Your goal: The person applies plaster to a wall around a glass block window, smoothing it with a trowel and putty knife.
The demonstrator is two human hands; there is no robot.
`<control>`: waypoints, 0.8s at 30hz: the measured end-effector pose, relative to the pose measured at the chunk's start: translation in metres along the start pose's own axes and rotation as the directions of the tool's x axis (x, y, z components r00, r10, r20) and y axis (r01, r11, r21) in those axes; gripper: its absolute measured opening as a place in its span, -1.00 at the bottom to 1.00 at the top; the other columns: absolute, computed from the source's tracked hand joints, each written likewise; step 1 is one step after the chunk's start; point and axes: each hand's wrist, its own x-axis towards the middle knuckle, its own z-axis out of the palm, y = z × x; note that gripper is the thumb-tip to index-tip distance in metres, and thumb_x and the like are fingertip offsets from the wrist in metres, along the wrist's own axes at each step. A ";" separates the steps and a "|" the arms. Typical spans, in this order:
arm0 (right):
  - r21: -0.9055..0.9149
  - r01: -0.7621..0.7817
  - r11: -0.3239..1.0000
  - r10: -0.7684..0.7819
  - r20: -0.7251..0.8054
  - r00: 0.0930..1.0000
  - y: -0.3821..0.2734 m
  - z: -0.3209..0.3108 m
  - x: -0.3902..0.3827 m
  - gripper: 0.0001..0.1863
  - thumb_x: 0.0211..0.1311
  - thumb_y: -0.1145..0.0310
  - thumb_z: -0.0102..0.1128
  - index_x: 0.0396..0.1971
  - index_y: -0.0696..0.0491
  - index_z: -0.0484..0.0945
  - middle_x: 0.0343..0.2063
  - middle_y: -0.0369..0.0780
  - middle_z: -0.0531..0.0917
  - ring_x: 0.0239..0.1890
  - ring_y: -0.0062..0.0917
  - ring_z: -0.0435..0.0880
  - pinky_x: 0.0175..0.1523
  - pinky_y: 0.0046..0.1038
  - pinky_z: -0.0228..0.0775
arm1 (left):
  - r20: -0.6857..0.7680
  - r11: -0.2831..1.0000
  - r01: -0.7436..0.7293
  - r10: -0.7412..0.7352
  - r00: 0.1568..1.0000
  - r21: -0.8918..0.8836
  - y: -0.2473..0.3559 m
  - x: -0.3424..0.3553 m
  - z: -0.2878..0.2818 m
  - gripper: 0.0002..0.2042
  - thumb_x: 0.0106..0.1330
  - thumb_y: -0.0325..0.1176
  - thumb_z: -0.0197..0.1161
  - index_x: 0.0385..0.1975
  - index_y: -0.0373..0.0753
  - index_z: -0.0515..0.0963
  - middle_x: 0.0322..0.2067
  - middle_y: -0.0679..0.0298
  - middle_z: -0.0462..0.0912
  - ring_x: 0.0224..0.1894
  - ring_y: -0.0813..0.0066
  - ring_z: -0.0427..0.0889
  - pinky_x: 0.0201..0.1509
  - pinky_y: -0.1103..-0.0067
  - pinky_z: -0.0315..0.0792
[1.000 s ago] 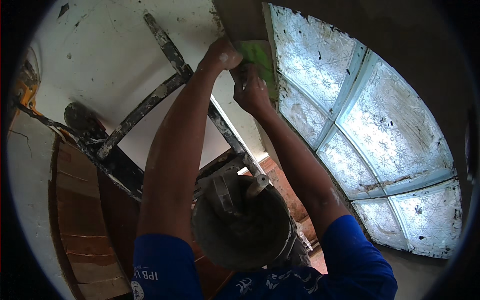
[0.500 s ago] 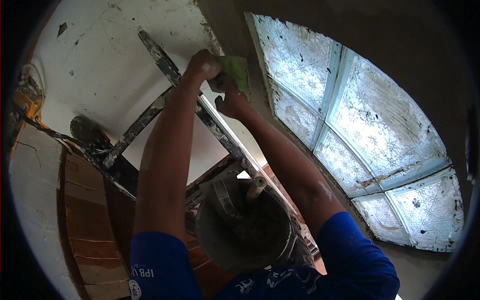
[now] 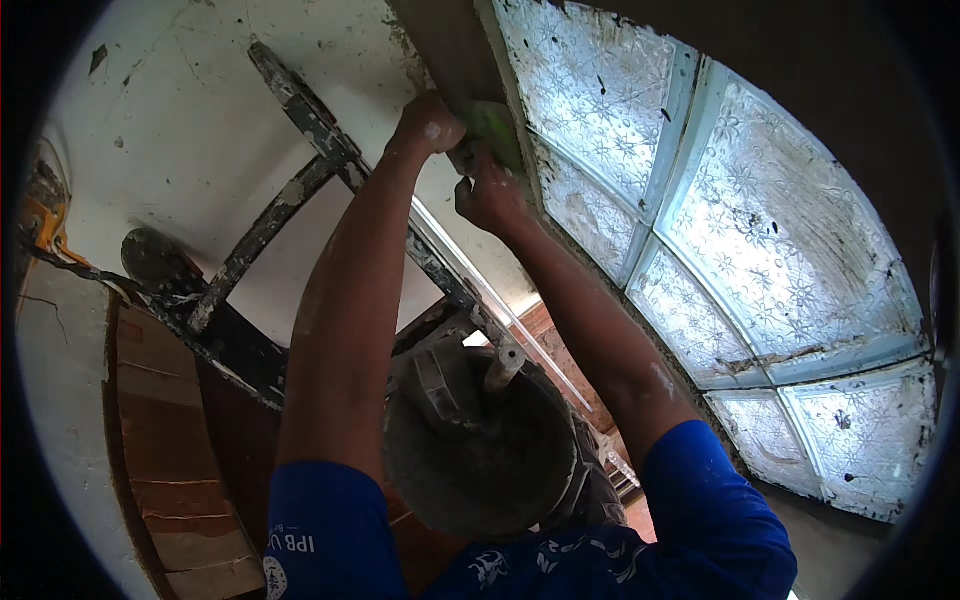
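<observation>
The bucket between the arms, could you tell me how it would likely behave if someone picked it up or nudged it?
The bucket looks caked in grey mortar, so it is probably heavy for its size. A trowel handle sticks up inside, which might shift if it is tilted. Its support is hidden, so a nudge could perhaps tip it.

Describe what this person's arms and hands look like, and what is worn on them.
Both arms are bare from the short sleeves down, with no gloves, watch or rings that can be made out. The left hand and right hand carry pale spatters, as of dried plaster, which also fleck both forearms. The blue short-sleeved shirt has light lettering on its left sleeve and a pale pattern near the chest.
</observation>
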 end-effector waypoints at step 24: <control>0.041 0.021 0.999 -0.024 0.076 0.997 0.026 0.029 -0.024 -0.21 -0.01 0.41 0.11 0.32 0.02 0.11 0.11 0.12 0.48 0.01 0.03 0.58 0.01 -0.04 0.49 | -0.070 0.977 0.211 -0.212 0.975 -0.017 -0.031 0.002 0.073 -0.66 0.06 -0.32 0.27 -0.21 -0.43 0.54 -0.13 -0.18 0.63 0.02 -0.08 0.62 0.10 0.30 0.52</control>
